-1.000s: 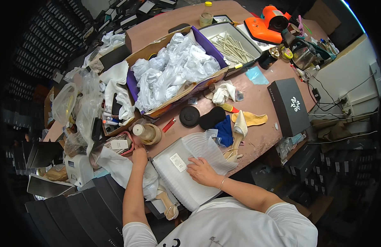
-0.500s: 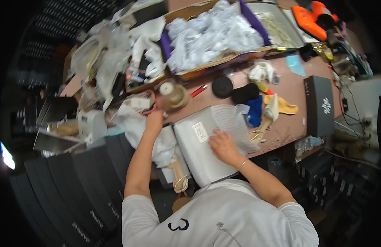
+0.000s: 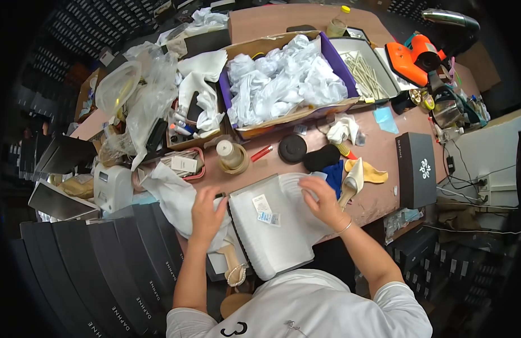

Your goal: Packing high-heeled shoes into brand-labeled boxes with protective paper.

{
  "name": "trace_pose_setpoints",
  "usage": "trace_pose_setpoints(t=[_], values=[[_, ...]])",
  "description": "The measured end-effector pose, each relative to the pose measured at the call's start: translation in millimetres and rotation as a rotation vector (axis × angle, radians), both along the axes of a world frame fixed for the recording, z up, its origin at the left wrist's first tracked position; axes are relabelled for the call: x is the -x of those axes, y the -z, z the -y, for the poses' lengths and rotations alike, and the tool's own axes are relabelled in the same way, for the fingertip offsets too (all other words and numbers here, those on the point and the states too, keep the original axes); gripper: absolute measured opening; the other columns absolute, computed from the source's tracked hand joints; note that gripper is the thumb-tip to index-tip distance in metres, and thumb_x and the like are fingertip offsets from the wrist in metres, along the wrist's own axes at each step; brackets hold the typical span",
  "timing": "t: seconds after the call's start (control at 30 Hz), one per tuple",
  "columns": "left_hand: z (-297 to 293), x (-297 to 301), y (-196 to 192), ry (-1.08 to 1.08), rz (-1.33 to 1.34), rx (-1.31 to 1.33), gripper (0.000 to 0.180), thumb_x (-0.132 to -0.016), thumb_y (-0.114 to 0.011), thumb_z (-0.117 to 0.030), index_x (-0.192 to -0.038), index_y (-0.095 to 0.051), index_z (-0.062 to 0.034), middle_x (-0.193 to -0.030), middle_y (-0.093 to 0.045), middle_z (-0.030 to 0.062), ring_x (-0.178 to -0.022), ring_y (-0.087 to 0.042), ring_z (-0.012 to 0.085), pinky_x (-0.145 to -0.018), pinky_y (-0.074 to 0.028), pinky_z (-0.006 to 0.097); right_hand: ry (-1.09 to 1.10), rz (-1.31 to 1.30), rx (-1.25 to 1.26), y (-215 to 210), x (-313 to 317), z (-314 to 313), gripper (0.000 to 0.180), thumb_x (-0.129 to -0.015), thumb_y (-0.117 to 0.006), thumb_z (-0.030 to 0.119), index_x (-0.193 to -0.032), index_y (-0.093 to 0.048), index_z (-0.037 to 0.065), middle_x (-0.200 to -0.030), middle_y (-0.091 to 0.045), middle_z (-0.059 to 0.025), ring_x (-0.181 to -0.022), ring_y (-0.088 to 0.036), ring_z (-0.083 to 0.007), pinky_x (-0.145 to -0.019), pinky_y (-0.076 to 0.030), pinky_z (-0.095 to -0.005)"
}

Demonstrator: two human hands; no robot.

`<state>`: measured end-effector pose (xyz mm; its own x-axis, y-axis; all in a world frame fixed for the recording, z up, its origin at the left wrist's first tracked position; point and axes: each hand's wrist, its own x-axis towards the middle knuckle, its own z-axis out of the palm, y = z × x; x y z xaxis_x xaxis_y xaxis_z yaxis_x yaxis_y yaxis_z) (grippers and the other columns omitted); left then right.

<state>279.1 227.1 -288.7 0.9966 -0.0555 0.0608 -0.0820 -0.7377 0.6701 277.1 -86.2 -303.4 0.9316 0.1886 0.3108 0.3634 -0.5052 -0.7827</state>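
Observation:
An open shoe box (image 3: pixel 274 236) lined with ribbed white foam sheet lies in front of me. On the lining are a white card (image 3: pixel 261 204) and a small clear packet with blue print (image 3: pixel 270 218). My left hand (image 3: pixel 207 217) hovers at the box's left edge beside crumpled white paper (image 3: pixel 173 197), fingers apart and holding nothing. My right hand (image 3: pixel 323 204) is over the foam flap (image 3: pixel 297 191) on the right, thumb and fingers spread; whether it touches the flap I cannot tell. A strappy sandal (image 3: pixel 234 265) lies left of the box, and a pale shoe (image 3: pixel 352 183) to the right.
A pink basket (image 3: pixel 199 169) of small cards and a tape roll (image 3: pixel 238 160) sit behind. Farther back stands a purple-edged carton (image 3: pixel 238 121) of crumpled white tissue. A dark shoe box (image 3: pixel 415 169) stands right; several dark boxes (image 3: pixel 122 265) line the left.
My left hand has come back from the pink basket toward the box. The small blue-printed packet now lies by the card. My right hand has moved off the lining to the right flap.

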Motion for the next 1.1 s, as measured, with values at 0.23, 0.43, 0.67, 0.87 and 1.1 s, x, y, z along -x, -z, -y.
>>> trace_pose_setpoints(t=[0.23, 0.43, 0.67, 0.87, 1.1], values=[[-70, 33, 49, -0.035, -0.168, -0.44, 0.056, -0.073, -0.072, -0.014, -0.125, -0.053, -0.0025, -0.132, -0.042, 0.0257, -0.126, -0.037, 0.0427, -0.105, -0.033, 0.046, -0.199, 0.181, 0.338, -55, -175, 25, 0.022, -0.078, -0.058, 0.002, -0.099, -0.062, 0.003, -0.098, -0.062, -0.0142, -0.087, -0.061, -0.0338, -0.077, -0.05, -0.0411], [-94, 37, 61, 0.033, -0.537, -0.373, 0.06, -0.071, -0.074, -0.013, -0.127, -0.053, -0.0035, -0.142, -0.031, 0.0253, -0.134, -0.026, 0.0435, -0.108, -0.027, 0.048, -0.367, 0.068, 0.729, 22, -268, 50, 0.014, -0.081, -0.057, 0.016, -0.084, -0.066, 0.006, -0.086, -0.064, -0.0138, -0.082, -0.062, -0.0323, -0.071, -0.049, -0.0414], [-77, 36, 56, -0.173, -0.409, -0.435, 0.072, -0.064, -0.081, -0.015, -0.128, -0.05, -0.0037, -0.145, -0.026, 0.0241, -0.136, -0.022, 0.0428, -0.109, -0.023, 0.051, -0.054, -0.013, 0.607, 40, -280, 62, 0.015, -0.08, -0.059, 0.016, -0.075, -0.064, 0.003, -0.07, -0.061, -0.0171, -0.07, -0.061, -0.0361, -0.068, -0.049, -0.0456], [-78, 37, 71, -0.646, -0.176, -0.221, 0.074, -0.065, -0.08, -0.008, -0.13, -0.046, -0.0025, -0.137, -0.037, 0.0209, -0.125, -0.04, 0.0367, -0.1, -0.038, 0.042, -0.001, 0.15, 0.742, -17, -258, 34, 0.027, -0.073, -0.064, 0.008, -0.1, -0.062, 0.005, -0.091, -0.061, -0.0093, -0.089, -0.058, -0.0285, -0.074, -0.045, -0.0415], [-137, 44, 111, -0.686, -0.218, 0.06, 0.031, -0.079, -0.068, 0.001, -0.109, -0.059, 0.0022, -0.089, -0.056, 0.0062, -0.07, -0.052, 0.0124, -0.064, -0.046, 0.024, -0.4, 0.11, 0.6, -29, -255, -82, 0.045, -0.077, -0.054, 0.005, -0.122, -0.054, 0.013, -0.078, -0.057, -0.012, -0.062, -0.061, -0.0298, -0.055, -0.051, -0.0389]])
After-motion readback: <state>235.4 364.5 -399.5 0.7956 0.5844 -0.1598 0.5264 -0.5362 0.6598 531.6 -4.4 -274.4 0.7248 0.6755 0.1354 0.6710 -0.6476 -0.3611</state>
